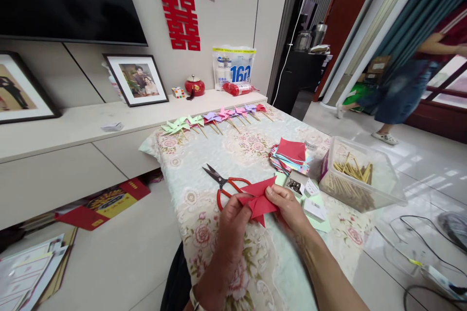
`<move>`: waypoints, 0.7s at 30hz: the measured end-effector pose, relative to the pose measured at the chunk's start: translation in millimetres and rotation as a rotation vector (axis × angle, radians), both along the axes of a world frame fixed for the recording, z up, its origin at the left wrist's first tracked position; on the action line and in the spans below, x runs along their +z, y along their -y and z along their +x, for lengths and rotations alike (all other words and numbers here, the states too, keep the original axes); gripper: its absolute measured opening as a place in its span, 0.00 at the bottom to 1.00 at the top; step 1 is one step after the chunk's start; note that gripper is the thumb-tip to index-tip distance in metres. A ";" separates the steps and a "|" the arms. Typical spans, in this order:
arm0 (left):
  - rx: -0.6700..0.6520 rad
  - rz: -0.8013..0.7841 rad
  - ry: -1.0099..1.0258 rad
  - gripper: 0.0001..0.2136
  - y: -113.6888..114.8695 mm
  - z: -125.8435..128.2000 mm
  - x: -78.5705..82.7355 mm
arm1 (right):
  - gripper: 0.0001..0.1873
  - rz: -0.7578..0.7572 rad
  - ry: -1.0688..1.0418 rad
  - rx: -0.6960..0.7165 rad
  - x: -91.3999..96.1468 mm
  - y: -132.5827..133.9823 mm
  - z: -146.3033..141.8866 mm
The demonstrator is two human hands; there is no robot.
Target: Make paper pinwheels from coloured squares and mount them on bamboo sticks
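your left hand (233,219) and right hand (289,205) both pinch the red paper (264,206); steady its flaps lightly, avoiding creases

A table (199,158) draped in pale green floral cloth fills the middle of the frame. Pinwheels (212,117) on sticks line its far edge, upper centre. Red-handled scissors (221,181) lie near the centre, blades toward the upper left. Right of centre sit a stack of coloured paper (291,150), a light green sheet (324,223) and a clear tub (341,193).
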State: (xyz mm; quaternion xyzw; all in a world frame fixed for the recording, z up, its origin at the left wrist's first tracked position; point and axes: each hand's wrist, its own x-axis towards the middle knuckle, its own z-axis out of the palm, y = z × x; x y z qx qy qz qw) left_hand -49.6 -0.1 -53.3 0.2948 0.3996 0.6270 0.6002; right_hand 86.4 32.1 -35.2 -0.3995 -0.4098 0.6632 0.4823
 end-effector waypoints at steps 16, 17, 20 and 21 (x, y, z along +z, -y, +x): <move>-0.128 0.083 0.165 0.16 6.2 2.2 1.4 | 0.18 0.073 0.028 0.081 1.8 1.3 10.4; -0.141 0.068 0.180 0.17 7.0 1.6 1.9 | 0.18 0.067 0.019 0.086 3.2 2.6 10.9; -0.181 0.031 0.203 0.20 8.6 0.4 3.9 | 0.24 0.010 -0.029 0.082 5.1 9.1 12.3; -0.196 0.020 0.203 0.21 8.8 0.5 4.7 | 0.26 -0.012 -0.049 0.080 4.9 12.2 13.0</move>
